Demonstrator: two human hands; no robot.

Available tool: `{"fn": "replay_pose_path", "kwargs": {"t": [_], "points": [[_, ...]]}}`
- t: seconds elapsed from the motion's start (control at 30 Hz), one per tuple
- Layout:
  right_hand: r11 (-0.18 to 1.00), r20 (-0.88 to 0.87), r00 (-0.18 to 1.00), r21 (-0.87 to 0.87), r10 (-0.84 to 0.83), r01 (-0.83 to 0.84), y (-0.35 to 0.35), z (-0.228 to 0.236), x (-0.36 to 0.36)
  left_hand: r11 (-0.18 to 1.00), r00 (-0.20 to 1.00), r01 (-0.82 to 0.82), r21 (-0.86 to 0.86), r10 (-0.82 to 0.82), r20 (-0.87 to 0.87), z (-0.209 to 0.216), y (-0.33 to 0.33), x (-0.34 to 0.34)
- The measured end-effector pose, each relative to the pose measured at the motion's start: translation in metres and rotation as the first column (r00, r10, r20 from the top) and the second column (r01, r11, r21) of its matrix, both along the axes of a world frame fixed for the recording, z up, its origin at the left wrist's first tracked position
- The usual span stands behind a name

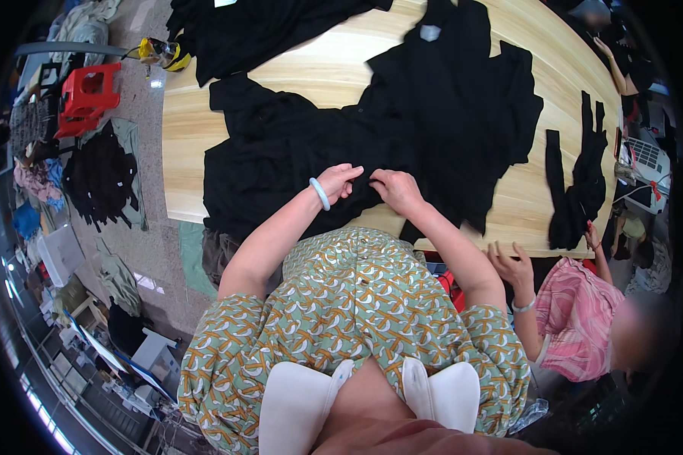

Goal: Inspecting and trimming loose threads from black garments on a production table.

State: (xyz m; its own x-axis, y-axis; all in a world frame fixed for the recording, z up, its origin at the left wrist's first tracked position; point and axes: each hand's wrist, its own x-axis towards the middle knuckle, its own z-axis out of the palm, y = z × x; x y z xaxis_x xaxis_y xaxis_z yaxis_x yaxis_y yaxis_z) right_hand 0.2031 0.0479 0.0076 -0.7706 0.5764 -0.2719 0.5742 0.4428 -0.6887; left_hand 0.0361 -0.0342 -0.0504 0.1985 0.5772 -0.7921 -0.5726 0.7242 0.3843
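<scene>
Garment, black, extends left to right beneath left hand and right hand. Fingers curl narrowly; grip indeterminable.

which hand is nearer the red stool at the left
Left. The left hand is over the black garment, well right of the red stool; the right hand is farther right.

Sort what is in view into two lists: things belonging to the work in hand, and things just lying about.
Apparently in use: left hand; right hand; black garment beneath them; wooden table.

Apparently lying about: red plastic stool; dark clothes heaped at left, off the table.
</scene>
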Motion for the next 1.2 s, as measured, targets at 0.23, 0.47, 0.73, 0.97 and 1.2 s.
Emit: {"fn": "replay_pose_path", "kwargs": {"t": [0.23, 0.47, 0.73, 0.97, 1.2], "points": [[0.967, -0.077, 0.979, -0.189, -0.187, 0.169, 0.010, 0.004, 0.005, 0.844, 0.158, 0.522, 0.122, 0.045, -0.986, 0.006, -0.005, 0.009], [0.859, -0.036, 0.943, -0.425, -0.332, 0.286, 0.012, 0.002, 0.001, 0.999, 0.989, 0.007, 0.047, 0.000, -0.146, 0.021, -0.004, 0.000], [0.845, -0.097, 0.941, -0.479, -0.323, 0.240, 0.010, -0.005, -0.003, 0.988, 0.988, -0.135, 0.078, 0.128, 0.089, 0.013, -0.007, 0.003], [0.869, -0.088, 0.942, -0.421, -0.325, 0.260, 0.009, -0.008, -0.007, 0.996, 0.986, -0.030, 0.081, 0.043, -0.160, 0.021, 0.011, 0.004], [0.927, -0.168, 0.951, -0.321, -0.258, 0.195, 0.007, 0.013, -0.019, 0.905, 0.353, 0.403, 0.139, -0.014, -0.935, 0.040, 0.027, 0.000]]}}
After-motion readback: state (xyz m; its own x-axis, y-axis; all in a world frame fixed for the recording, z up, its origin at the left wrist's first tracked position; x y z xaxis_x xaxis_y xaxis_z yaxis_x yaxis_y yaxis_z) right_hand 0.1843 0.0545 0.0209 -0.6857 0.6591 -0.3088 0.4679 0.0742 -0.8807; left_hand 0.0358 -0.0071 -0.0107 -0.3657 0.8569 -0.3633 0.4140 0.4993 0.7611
